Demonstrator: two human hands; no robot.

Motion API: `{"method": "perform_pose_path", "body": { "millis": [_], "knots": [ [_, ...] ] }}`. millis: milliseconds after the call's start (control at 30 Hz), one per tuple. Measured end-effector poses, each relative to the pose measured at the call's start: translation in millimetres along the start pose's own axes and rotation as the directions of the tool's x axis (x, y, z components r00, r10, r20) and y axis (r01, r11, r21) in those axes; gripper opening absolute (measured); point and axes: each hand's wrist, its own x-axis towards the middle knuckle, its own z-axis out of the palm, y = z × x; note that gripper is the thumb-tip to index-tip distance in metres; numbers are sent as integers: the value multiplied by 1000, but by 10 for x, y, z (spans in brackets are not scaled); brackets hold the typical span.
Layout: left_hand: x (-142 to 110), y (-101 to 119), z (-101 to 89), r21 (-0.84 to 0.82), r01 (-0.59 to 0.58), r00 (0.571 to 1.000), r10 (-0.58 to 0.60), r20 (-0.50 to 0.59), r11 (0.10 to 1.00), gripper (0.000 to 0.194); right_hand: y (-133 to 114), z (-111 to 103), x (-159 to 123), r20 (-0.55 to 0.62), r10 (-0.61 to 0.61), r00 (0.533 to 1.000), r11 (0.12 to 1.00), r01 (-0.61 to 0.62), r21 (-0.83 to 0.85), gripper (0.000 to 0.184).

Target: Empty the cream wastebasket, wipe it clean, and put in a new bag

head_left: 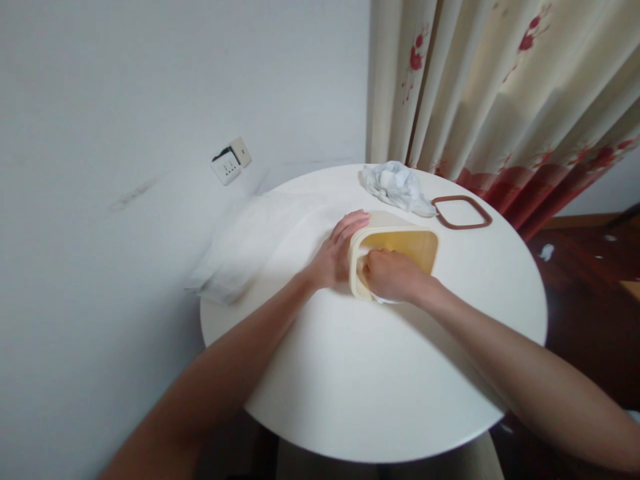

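Note:
A cream trash bin [434, 252] lies tipped on its side on the round white table, its mouth turned toward me and its inside yellowish. My left hand [340, 248] grips the bin's left outer side, fingers stretched over its wall; the thumb is hidden. Inside the mouth, near the left inner wall, is my right hand [393, 275], its fingers curled closed on a white wipe [387, 300]. Only small bits of the wipe show, so whether it is paper or cloth I cannot tell. Behind the bin lies a brown rounded-square ring [489, 217].
A crumpled, pale plastic bag [395, 183] touches the ring at the table's [350, 393] back edge. A flat whitish plastic sheet or bag [240, 247] hangs over the left edge. The wall carries a socket [227, 168]; curtains [480, 120] hang behind on the right.

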Motion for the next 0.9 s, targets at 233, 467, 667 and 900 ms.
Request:
{"method": "perform_pose_path", "body": {
  "millis": [233, 467, 667, 900],
  "knots": [
    [-1, -8, 15, 12, -7, 1000, 7, -18, 1000, 88, -18, 24, 22, -56, -198, 979, 977, 202, 72, 38],
    [6, -7, 11, 17, -6, 1000, 6, -6, 1000, 81, -14, 49, 32, -48, 42, 998, 998, -40, 47, 41],
    [-15, -10, -12, 34, 44, 999, -43, -10, 998, 92, -11, 0, -29, -31, -123, 992, 978, 127, 164, 36],
    [-16, -6, -3, 37, 8, 1000, -8, -11, 999, 89, 2, 43, 56, -47, -89, 995, 987, 95, 128, 39]
  ]
}}
